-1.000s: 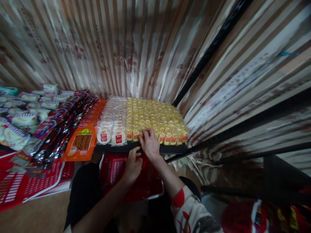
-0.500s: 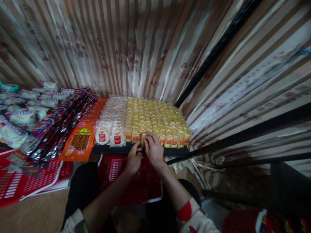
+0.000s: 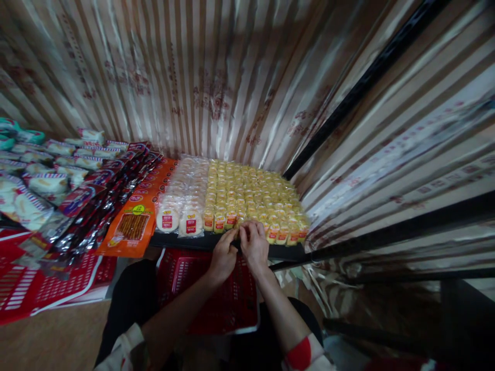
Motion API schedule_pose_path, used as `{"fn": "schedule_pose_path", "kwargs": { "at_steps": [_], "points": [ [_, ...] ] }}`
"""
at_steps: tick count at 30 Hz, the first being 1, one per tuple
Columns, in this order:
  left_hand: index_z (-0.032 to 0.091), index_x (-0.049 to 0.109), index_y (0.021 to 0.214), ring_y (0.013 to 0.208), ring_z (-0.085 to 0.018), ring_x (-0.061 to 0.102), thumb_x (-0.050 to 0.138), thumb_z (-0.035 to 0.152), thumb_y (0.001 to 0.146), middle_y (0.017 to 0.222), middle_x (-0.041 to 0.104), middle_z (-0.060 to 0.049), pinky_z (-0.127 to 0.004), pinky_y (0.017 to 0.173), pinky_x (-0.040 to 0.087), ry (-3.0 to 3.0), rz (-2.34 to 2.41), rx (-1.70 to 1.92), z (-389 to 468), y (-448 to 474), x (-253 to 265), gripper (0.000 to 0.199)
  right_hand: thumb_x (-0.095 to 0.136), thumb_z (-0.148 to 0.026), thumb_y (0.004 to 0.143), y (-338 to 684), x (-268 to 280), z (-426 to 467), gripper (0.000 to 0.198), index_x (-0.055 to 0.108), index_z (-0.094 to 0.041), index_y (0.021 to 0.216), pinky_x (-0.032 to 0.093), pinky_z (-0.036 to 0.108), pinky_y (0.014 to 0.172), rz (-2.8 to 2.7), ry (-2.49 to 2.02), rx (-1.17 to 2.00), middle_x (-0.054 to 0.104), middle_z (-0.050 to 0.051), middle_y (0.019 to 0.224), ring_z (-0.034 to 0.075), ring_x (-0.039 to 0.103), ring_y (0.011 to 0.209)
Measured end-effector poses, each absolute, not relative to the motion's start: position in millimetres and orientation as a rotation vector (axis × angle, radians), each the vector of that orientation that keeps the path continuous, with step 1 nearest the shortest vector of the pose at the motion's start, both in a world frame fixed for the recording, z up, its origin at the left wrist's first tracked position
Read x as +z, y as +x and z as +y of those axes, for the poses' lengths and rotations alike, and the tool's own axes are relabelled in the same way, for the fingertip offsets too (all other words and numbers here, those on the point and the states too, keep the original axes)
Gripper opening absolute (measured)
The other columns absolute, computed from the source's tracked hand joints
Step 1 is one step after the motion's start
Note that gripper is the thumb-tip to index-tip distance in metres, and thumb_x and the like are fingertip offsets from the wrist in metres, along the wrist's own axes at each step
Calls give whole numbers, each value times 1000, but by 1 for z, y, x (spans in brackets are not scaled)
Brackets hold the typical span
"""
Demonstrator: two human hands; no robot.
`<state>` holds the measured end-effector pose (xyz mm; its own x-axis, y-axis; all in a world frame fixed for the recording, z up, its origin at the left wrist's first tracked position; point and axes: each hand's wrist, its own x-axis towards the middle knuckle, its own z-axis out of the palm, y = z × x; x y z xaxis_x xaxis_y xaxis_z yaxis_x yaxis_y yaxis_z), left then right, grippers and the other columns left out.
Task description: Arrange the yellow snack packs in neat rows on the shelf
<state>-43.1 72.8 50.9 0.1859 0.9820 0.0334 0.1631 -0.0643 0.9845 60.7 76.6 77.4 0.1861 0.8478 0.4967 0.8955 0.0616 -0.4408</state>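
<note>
Rows of small yellow wrapped snack packs (image 3: pixel 251 190) stand close together on a dark shelf (image 3: pixel 209 240). At their front edge my right hand (image 3: pixel 255 250) has its fingers curled down onto a yellow pack, mostly hidden by the fingers. My left hand (image 3: pixel 223 257) meets it from the left, thumb and forefinger pinched at the same pack. To the left of the yellow rows lie two rows of round white cakes (image 3: pixel 189 206) in clear wrappers with red labels. Orange snack bags (image 3: pixel 133 224) overlap beside those.
Dark red shiny packets (image 3: pixel 100 206) and white wrapped packs (image 3: pixel 46 183) fill the shelf's left side. A red basket (image 3: pixel 181 304) sits below, between my knees; another red basket (image 3: pixel 73 286) is at left. Black metal bars (image 3: pixel 328 123) and a striped curtain (image 3: pixel 185 77) border the shelf.
The view has shifted, so the shelf appears slightly more to the right and lower. My hands stay together at the front of the yellow rows, and the pack between them is now more covered.
</note>
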Motion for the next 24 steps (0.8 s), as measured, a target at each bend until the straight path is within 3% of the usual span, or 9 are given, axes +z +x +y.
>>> {"fn": "schedule_pose_path", "kwargs": {
  "at_steps": [7,11,20,24],
  "points": [
    [18,53,123,114,-18,51,36,1,70,123,53,-9,-36,102,43,1584,1164,1100,80,-43,42,58,41,-26,90,58,60,80,27,58,-18,109,53,29,70,-1676,-1685,-122,50,11,105,18,57,93],
    [14,48,127,120,-19,47,35,1,70,128,49,-12,-36,104,41,1752,1172,1073,73,-43,39,60,40,-23,90,59,52,76,27,55,-17,112,54,32,74,-1664,-1637,-133,49,12,105,19,56,94],
    [15,55,119,114,-21,50,36,0,70,120,55,-11,-39,100,44,2130,1360,1069,65,-51,50,54,37,-14,89,66,46,73,36,55,-21,120,51,33,86,-1793,-1534,-33,53,11,104,19,56,98],
    [20,52,124,128,-27,37,41,8,80,133,50,-7,-47,106,34,2445,1463,1079,81,-64,79,47,36,-8,86,72,41,71,46,52,-22,127,51,32,88,-1826,-1463,-3,53,11,107,18,55,101]
  ]
}}
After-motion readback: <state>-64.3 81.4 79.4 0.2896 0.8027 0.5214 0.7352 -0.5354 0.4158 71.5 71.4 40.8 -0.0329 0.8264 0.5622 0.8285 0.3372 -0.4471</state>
